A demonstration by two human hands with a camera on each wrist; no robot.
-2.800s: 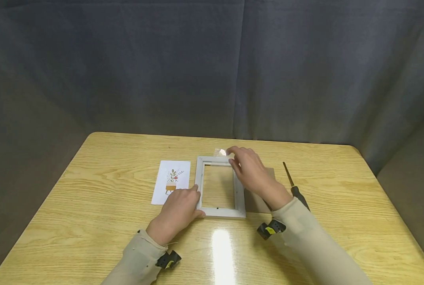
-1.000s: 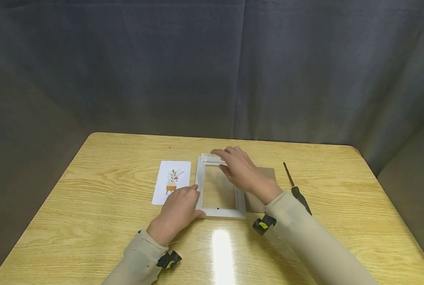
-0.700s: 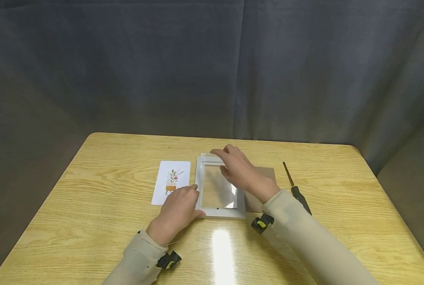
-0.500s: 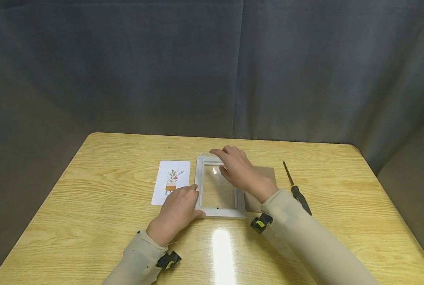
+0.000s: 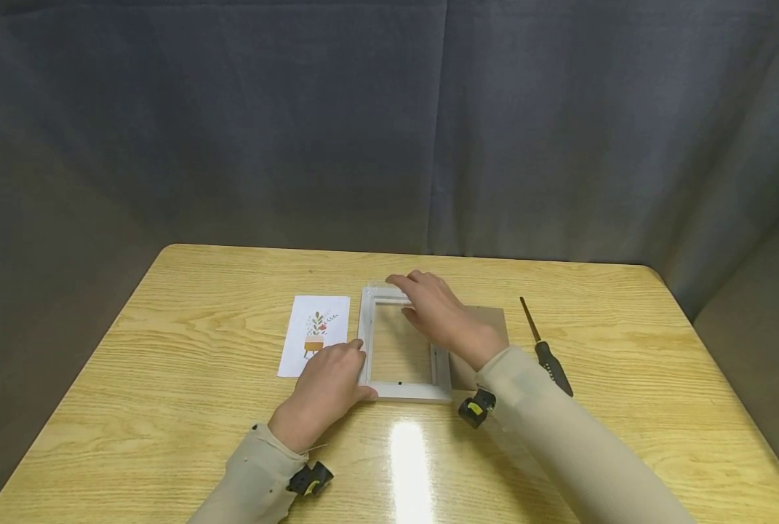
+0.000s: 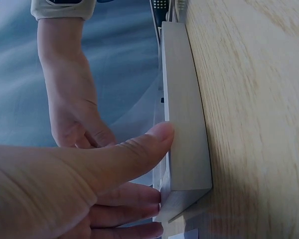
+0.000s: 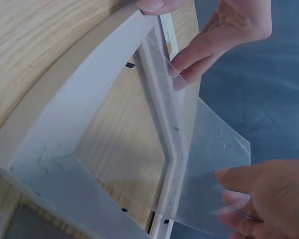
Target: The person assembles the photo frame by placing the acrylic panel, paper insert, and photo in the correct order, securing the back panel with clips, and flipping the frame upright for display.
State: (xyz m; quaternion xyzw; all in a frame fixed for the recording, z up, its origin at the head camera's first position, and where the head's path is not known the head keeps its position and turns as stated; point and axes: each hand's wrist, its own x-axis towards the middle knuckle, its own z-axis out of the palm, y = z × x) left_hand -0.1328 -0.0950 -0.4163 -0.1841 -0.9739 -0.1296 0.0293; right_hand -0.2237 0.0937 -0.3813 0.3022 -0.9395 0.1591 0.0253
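Observation:
A white picture frame [image 5: 410, 391] lies on the table with its opening showing bare wood and small dark tabs along the inner edge. My left hand [image 5: 330, 382] grips its near left corner, thumb on the near side and fingers along the left side, as the left wrist view shows. Over the frame, my right hand [image 5: 438, 309] pinches a clear plastic sheet [image 7: 209, 154] by its far right part. In the right wrist view the sheet is tilted, its lower part reaching over the frame's opening, and the left fingers [image 7: 194, 57] are close to its other edge.
Left of the frame lies a white card [image 5: 297, 327] printed with a potted plant. A brown backing board [image 5: 490, 320] lies to the right, partly under the right forearm. Farther right is a screwdriver [image 5: 549, 360] with a black handle. A dark curtain [image 5: 389, 131] hangs behind the table.
My right hand has carried the clear sheet leftward, from behind the frame's far edge to over the frame; lately it has shifted only slightly. The left hand and the frame have stayed put.

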